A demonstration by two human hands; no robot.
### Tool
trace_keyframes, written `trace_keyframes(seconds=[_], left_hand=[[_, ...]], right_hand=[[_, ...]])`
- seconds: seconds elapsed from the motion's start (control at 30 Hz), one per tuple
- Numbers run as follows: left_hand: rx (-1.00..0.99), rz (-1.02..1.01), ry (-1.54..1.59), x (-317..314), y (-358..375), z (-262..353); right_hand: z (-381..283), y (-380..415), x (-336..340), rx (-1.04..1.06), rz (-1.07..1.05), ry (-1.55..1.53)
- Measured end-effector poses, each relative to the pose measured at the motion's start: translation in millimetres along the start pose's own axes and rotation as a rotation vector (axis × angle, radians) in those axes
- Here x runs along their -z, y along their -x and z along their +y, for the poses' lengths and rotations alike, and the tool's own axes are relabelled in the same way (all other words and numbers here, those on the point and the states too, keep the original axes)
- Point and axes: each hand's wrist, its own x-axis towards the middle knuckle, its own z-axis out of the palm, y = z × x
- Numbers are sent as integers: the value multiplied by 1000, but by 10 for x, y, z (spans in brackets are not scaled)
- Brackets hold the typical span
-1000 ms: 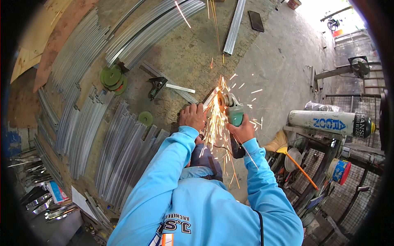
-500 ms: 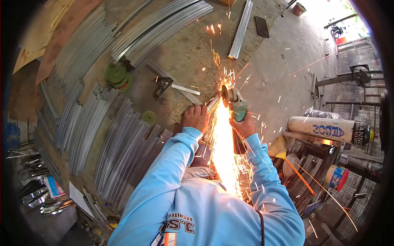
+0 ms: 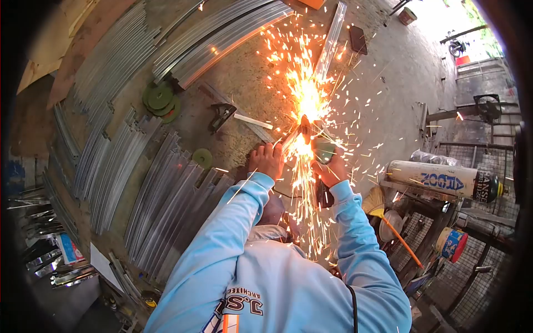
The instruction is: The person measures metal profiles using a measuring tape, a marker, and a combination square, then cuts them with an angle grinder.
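Note:
My right hand is wrapped round the body of a green angle grinder. The grinder's thin disc meets a metal bar, and bright sparks hide the exact contact point. Closed on the near part of this metal bar is my left hand, just left of the disc. A combination square with a pale blade lies on the floor beyond my left hand. Close by, a flat metal strip runs diagonally toward the work.
Long metal profiles lie in rows at left, with green discs among them. Ahead are another metal length and a dark phone-like slab. At right, an argon cylinder lies above a broom.
The spark stream toward my body has thinned, while a large burst now sprays forward from the disc. The grinder has tilted slightly; both hands stay almost in place.

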Motion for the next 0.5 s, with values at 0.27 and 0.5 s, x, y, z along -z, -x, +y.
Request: trace_keyframes(seconds=[0.27, 0.5], left_hand=[[26, -75, 9, 18, -16, -2], [29, -30, 43, 24, -18, 7]], right_hand=[[-347, 6, 92, 9, 40, 92], [-254, 227, 123, -94, -16, 49]])
